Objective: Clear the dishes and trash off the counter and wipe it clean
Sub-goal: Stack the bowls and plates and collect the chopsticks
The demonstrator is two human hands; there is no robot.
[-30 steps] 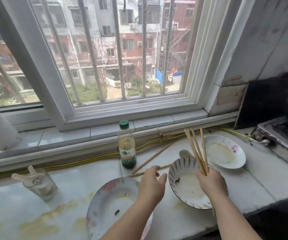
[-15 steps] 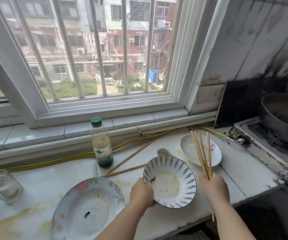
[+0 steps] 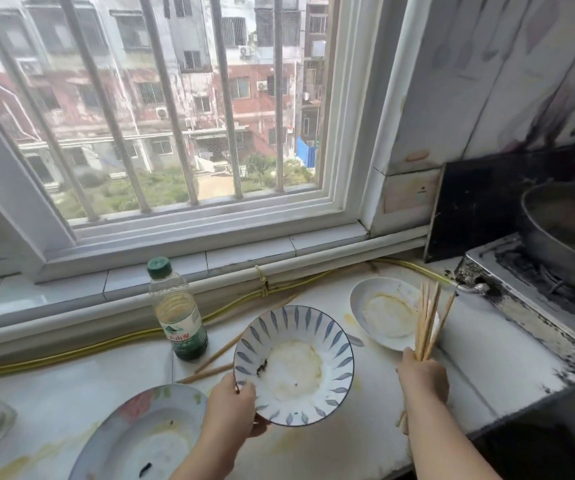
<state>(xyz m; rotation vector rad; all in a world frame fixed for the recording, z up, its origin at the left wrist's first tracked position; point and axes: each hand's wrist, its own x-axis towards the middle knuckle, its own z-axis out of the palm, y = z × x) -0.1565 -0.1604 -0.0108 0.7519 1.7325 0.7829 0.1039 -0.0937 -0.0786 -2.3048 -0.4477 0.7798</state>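
Left hand (image 3: 232, 405) grips the blue-patterned ceramic bowl (image 3: 293, 365); right hand (image 3: 423, 377) clutches upright wooden chopsticks (image 3: 429, 323), shallow white plate (image 3: 369, 299) seemingly just beyond.

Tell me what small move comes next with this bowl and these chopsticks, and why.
Probably drop the chopsticks from your right hand into the blue-patterned bowl that your left hand grips by the rim. Both hands are full, and loose chopsticks beside the bottle, a white plate and a floral plate lie on the counter.
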